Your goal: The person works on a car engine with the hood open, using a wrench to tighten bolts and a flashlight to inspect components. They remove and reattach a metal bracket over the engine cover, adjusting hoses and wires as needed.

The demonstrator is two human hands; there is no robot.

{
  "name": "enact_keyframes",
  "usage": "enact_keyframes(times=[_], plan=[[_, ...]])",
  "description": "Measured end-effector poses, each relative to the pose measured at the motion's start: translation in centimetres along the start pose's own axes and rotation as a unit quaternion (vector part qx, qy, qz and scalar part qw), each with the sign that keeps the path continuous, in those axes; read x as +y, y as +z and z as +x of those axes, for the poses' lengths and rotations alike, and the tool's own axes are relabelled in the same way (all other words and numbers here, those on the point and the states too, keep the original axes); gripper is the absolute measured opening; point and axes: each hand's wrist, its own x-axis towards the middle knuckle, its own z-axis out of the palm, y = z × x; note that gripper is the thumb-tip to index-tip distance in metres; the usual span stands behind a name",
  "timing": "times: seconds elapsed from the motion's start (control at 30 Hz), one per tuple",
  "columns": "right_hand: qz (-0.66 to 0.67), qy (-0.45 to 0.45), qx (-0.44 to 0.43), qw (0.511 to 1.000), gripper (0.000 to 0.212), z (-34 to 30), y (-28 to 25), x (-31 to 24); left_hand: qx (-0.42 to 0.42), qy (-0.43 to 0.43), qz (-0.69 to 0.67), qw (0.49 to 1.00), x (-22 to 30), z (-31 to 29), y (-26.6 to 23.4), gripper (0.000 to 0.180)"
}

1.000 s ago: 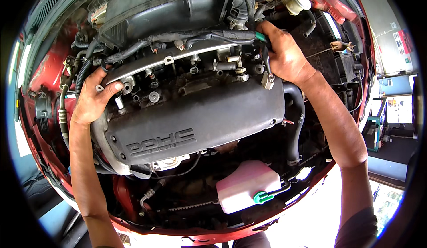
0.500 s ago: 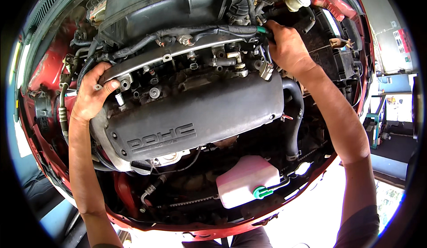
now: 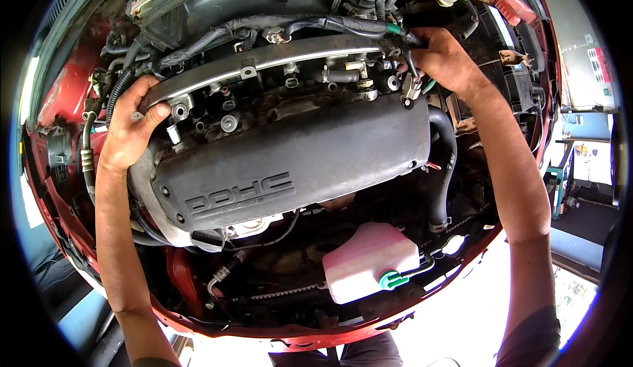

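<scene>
A long silvery fuel rail with several injectors under it runs behind the black ribbed engine cover. My left hand is closed round the rail's left end, thumb in front and fingers behind. At the other end my right hand has its fingers curled round the rail's end, where wires partly hide the grip. A grey electrical connector hangs on its wires just below that hand. Behind the rail lies a taped black wiring harness, its green band close to my right fingers.
A black radiator hose curves down on the right. Nearer me sits a pinkish coolant reservoir with a green cap. The red front body edge runs across the bottom. A battery stands at the right behind my forearm.
The engine bay sits a little higher in the picture. My right hand has shifted slightly right, and more of the rail's right end shows. Both hands keep their grip.
</scene>
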Motion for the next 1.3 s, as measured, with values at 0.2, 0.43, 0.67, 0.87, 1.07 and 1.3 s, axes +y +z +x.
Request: enact_keyframes(times=[0.2, 0.43, 0.67, 0.87, 1.07, 1.3], plan=[[-0.073, -0.034, 0.031, 0.996, 0.036, 0.4, 0.3, -0.2, 0.013, 0.001, 0.023, 1.0, -0.2, 0.1, 0.2, 0.032], [0.028, -0.066, 0.164, 0.984, 0.039, 1.5, 4.0, 3.8, 0.052, 0.002, 0.069, 0.996, -1.2, 0.1, 0.3, 0.032], [-0.033, -0.035, 0.241, 0.969, 0.03, 0.2, 5.3, 0.9, 0.067, -0.01, 0.033, 0.997, -2.0, -0.2, 0.7, 0.04], [-0.089, 0.002, 0.25, 0.964, 0.025, 0.3, 5.6, 0.6, 0.031, -0.066, 0.03, 0.997, -1.0, 0.2, 0.5, 0.033], [-0.098, 0.022, 0.226, 0.969, 0.028, 0.2, 5.5, 0.4, 0.038, -0.052, 0.096, 0.993, -0.5, 0.2, 0.7, 0.035], [-0.09, 0.028, 0.208, 0.974, 0.034, 0.3, 5.4, 0.5, 0.005, -0.066, 0.012, 0.998, -0.2, 0.4, 0.7, 0.037]])
